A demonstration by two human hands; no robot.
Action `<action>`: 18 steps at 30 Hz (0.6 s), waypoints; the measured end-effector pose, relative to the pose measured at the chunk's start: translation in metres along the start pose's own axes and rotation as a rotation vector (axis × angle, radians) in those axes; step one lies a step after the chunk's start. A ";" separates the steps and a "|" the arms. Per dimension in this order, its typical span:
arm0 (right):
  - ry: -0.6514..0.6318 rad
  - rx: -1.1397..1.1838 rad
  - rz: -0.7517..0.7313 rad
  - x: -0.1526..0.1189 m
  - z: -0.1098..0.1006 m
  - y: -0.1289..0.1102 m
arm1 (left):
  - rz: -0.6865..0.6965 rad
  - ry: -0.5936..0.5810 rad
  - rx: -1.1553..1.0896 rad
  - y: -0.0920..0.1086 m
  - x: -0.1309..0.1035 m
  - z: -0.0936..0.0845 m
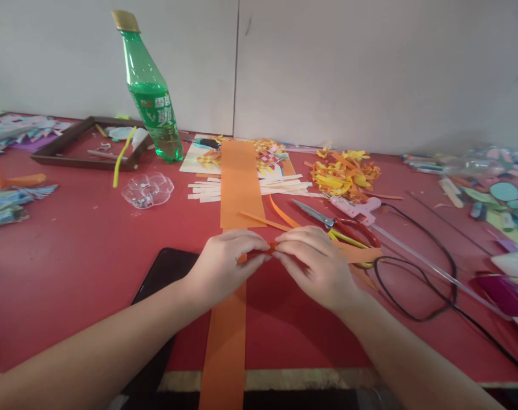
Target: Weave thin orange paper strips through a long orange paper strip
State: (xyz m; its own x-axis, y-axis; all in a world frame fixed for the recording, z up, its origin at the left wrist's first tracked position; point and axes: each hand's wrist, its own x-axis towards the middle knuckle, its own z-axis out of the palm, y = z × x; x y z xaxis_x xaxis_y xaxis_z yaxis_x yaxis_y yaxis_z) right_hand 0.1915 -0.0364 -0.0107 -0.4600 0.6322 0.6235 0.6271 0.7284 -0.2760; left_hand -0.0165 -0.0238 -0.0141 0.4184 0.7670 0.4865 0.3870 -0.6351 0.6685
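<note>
Both my hands meet above the red table, pinching a small piece of orange paper (273, 246) between their fingertips. My left hand (224, 262) is closed on its left end, and my right hand (316, 259) is closed on the other. Most of the piece is hidden by the fingers. Beneath and beyond the hands lies a wide orange paper strip (241, 182); a second long orange strip (224, 347) hangs over the front edge. Red-and-yellow-handled scissors (321, 215) rest just past my right hand, near thin orange strips (284, 212).
A green bottle (151, 102) stands by a dark frame (77, 162). A clear flower-shaped dish (147, 191), a pink glue gun (355, 209) with a black cord (449, 250), and orange and yellow scraps (344, 173) lie around. A black phone-like slab (167, 273) is under my left arm.
</note>
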 end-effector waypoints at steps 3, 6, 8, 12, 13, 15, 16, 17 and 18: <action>-0.008 -0.008 -0.002 0.001 0.000 0.000 | 0.008 0.000 0.002 0.001 0.000 0.000; 0.015 -0.051 -0.010 0.002 -0.003 -0.003 | -0.013 0.001 -0.009 0.002 0.001 -0.001; 0.100 -0.125 -0.021 0.003 -0.006 -0.007 | -0.055 0.020 -0.029 0.004 0.002 -0.001; 0.235 -0.071 -0.147 0.003 -0.011 -0.021 | -0.171 0.099 -0.136 0.007 0.003 -0.002; 0.208 0.023 -0.129 0.002 -0.010 -0.024 | -0.205 0.117 -0.186 0.008 0.003 -0.001; 0.108 0.183 0.033 -0.001 -0.006 -0.029 | -0.267 0.145 -0.300 0.010 0.003 -0.001; 0.052 0.255 0.155 -0.002 -0.003 -0.030 | -0.288 0.153 -0.356 0.010 0.003 -0.001; 0.002 0.342 0.286 -0.003 -0.001 -0.030 | -0.299 0.152 -0.407 0.011 0.002 -0.001; -0.024 0.454 0.407 -0.003 0.002 -0.030 | -0.305 0.142 -0.448 0.012 0.002 -0.001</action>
State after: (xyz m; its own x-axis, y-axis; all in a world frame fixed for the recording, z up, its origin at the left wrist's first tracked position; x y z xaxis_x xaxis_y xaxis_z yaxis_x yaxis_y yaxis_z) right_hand 0.1731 -0.0596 -0.0058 -0.2571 0.8852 0.3878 0.4271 0.4640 -0.7760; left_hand -0.0121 -0.0299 -0.0043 0.2149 0.9344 0.2839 0.0730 -0.3053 0.9495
